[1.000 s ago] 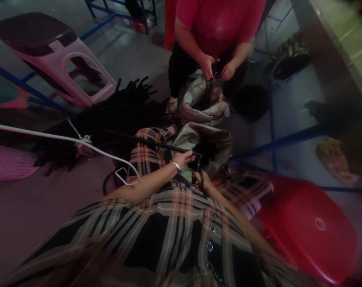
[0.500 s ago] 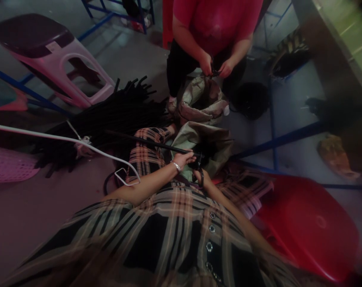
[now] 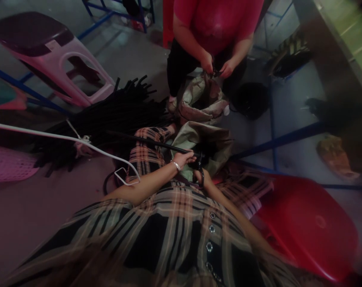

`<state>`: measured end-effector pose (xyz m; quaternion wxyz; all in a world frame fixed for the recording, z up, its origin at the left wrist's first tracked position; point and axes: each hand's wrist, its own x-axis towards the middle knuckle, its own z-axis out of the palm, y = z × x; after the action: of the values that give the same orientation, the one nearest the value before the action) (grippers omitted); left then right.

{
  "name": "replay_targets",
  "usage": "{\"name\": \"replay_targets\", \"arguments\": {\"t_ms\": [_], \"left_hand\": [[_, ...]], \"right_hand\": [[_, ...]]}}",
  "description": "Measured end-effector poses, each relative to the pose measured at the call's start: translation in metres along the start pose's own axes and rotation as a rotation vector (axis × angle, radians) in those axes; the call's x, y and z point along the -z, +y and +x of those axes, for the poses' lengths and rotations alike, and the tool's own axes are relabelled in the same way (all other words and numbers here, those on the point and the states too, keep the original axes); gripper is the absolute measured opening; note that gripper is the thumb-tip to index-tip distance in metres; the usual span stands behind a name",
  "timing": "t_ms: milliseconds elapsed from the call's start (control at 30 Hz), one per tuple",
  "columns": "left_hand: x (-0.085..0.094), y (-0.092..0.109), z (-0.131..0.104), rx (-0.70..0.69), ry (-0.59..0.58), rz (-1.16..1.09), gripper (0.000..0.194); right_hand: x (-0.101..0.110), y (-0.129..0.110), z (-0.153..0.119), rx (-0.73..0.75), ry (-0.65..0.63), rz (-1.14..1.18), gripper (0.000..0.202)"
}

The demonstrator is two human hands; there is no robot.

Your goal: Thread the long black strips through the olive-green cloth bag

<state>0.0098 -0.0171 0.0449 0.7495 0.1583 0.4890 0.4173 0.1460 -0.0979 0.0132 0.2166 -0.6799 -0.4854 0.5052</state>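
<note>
Grasping a black tube near its end, the fingers of the left hand are above the near edge of the open sack; this end reaches over the sack's mouth. The right hand, at the sack's near side, holds a dark looped handle, whose farther part I cannot tell clearly. Left of the sack lies a bundle of black tubes. Beyond the sack, a co-worker sits behind a second sack.
</note>
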Motion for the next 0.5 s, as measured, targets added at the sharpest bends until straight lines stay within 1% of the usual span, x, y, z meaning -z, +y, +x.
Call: {"name": "replay_targets", "arguments": {"t_ms": [100, 433, 500], "left_hand": [[0.0007, -0.0010, 0.0005, -0.007, -0.006, 0.012, 0.022], [0.0019, -0.0020, 0.0031, -0.011, 0.005, 0.021, 0.018], [0.0023, -0.0025, 0.0035, -0.012, 0.009, 0.022, 0.019]], "right_hand": [[0.0008, 0.0001, 0.0012, -0.010, 0.000, 0.010, 0.020], [0.0025, -0.0012, -0.0013, 0.033, 0.034, -0.099, 0.018], [0.0025, -0.0035, -0.0020, 0.007, 0.016, -0.080, 0.018]]}}
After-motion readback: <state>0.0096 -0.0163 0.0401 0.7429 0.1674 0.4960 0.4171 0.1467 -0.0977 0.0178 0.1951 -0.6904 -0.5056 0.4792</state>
